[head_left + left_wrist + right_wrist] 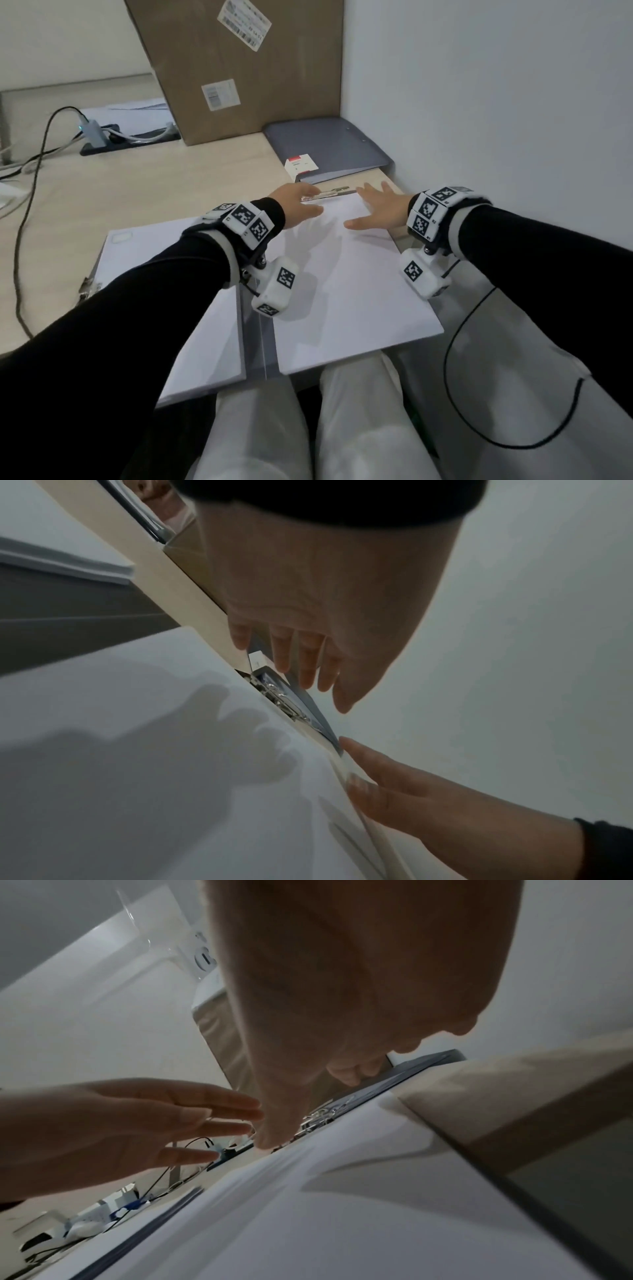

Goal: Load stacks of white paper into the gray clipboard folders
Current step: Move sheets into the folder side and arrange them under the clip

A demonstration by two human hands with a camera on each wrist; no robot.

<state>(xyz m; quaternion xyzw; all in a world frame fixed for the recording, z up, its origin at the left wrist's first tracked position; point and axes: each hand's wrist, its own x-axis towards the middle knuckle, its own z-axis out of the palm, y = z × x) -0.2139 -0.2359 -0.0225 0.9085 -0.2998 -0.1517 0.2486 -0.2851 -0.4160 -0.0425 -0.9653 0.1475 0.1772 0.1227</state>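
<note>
Our left hand [297,205] and right hand [380,209] hover with fingers spread and straight, holding nothing, above the far end of the paper stack [346,287], which lies in the open folder [260,339] on the desk [137,192], just below its metal clip [334,191]; closed folders [329,147] lie beyond.

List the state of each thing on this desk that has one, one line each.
Left hand: open, fingers straight, above the paper's far edge.
Right hand: open, flat on the paper.
Stack of white paper: lying flat in the open gray clipboard folder.
Metal clip: at the paper's far edge.
Closed gray folders: stacked by the wall.
</note>
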